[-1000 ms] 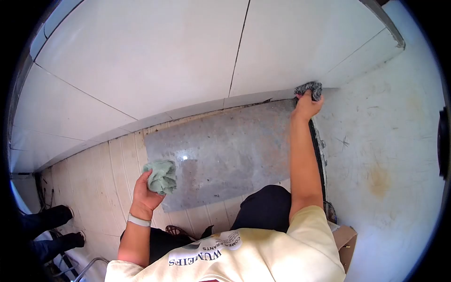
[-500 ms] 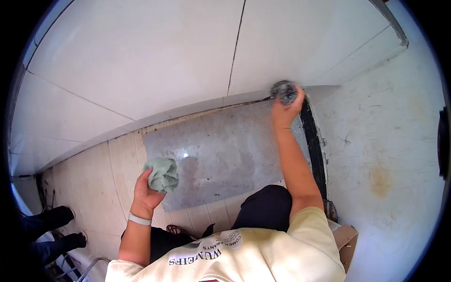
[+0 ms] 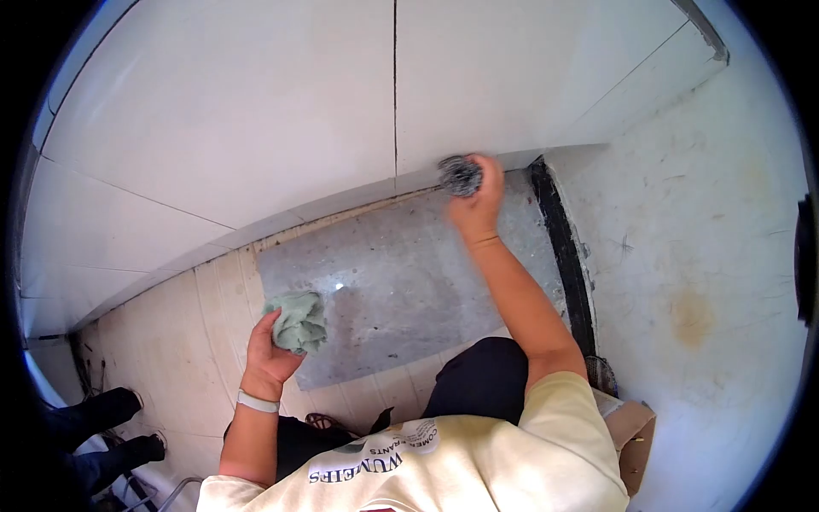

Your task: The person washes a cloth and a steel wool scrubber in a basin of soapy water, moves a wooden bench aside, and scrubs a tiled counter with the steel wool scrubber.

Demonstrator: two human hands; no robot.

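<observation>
A grey steel wool scourer [image 3: 459,175] is gripped in my right hand [image 3: 480,201], at the bottom edge of the white tiled wall [image 3: 281,111]. Slight motion blur softens the fingers and the scourer. My left hand [image 3: 271,352] holds a crumpled pale green cloth [image 3: 299,322] with the thumb at its upper left side. The cloth is above the left end of a grey slab [image 3: 401,273] on the floor. Dark marks and a bright light reflection show on the slab.
Light floor boards [image 3: 171,341] surround the slab. A black strip [image 3: 563,247] runs along its right side, beside a stained white panel [image 3: 682,256]. A cardboard box [image 3: 633,439] stands at lower right. Another person's dark-clad legs [image 3: 102,435] are at lower left.
My right hand has moved left along the wall's bottom edge with the scourer. The left hand keeps hold of the cloth in nearly the same place. The view has shifted slightly.
</observation>
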